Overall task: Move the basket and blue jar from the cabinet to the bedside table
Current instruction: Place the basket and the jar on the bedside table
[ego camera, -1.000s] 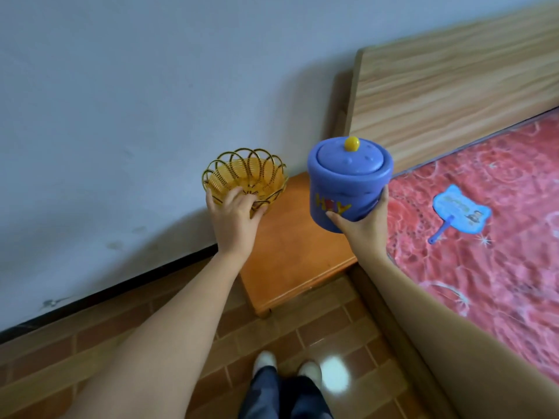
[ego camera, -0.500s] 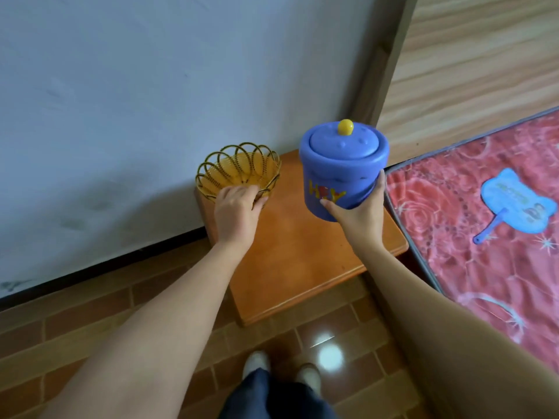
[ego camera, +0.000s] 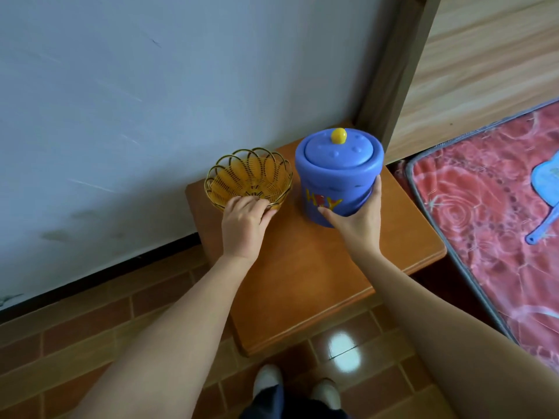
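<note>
Since both things are already over the wooden table at ctr frame, the carry from the cabinet looks done, i.e. only the set-down & let-go is left.

The basket is at the table's back-left corner, just up-left of ctr frame, close to the wall. The left hand grips its near rim, w/ fingers curled over the wire edge and thumb poking out to the right beneath it.

The blue jar, lid on w/ yellow knob, is just to the right of the basket, a small gap btw them. It's upper-ctr of frame, in front of the headboard post. The right hand holds it low on the body, w/ thumb on the front near the lettering and fingers wrapped round the right side.

Each hand covers the near part of the base it holds, so can't tell whether either thing is fully seated on the table or a touch above it.

Left to do, by my read: seat both flat, esp. the jar, then open both hands & pull back. The bed w/ red cover fills the right of frame, hard beside the table.
</note>
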`<state>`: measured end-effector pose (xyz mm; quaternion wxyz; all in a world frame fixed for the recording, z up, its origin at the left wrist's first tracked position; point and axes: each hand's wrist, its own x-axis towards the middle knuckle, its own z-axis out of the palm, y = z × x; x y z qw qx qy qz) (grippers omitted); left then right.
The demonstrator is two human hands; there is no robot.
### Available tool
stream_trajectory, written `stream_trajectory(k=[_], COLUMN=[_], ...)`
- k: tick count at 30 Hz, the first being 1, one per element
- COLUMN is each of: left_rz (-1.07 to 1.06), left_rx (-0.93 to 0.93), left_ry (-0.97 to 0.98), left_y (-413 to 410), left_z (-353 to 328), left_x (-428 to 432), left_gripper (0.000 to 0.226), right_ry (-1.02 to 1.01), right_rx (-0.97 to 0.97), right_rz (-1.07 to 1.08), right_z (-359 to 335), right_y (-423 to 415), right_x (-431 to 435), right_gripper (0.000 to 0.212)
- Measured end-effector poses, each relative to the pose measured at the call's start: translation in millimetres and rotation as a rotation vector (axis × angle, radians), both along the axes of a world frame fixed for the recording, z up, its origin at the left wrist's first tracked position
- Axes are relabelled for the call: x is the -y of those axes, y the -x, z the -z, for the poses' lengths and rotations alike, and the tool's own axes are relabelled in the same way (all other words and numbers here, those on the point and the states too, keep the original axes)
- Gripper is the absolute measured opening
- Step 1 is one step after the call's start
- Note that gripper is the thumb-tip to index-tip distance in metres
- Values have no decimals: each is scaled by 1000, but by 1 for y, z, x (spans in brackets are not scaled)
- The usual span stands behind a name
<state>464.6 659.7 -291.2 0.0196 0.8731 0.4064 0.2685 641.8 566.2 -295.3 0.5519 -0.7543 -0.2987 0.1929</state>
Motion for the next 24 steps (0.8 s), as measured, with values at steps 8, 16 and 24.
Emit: stream_trajectory(k=[8, 16, 24], left_rz=[-43, -34, -48], left_rx=[44, -13, -24], left_ry=[81, 105, 159], left_y=[0, -2, -4], left_z=[18, 36, 35], left_x=[-9, -11, -10], left_gripper=[25, 21, 23], right_ry=[-10, -48, 24], right_rx=[25, -42, -11], right_rz=[-38, -29, -42], right_z=[15, 25, 32], right_y=[-7, -15, -22], right_x=[-19, -33, -45], right_gripper=[111, 112, 107])
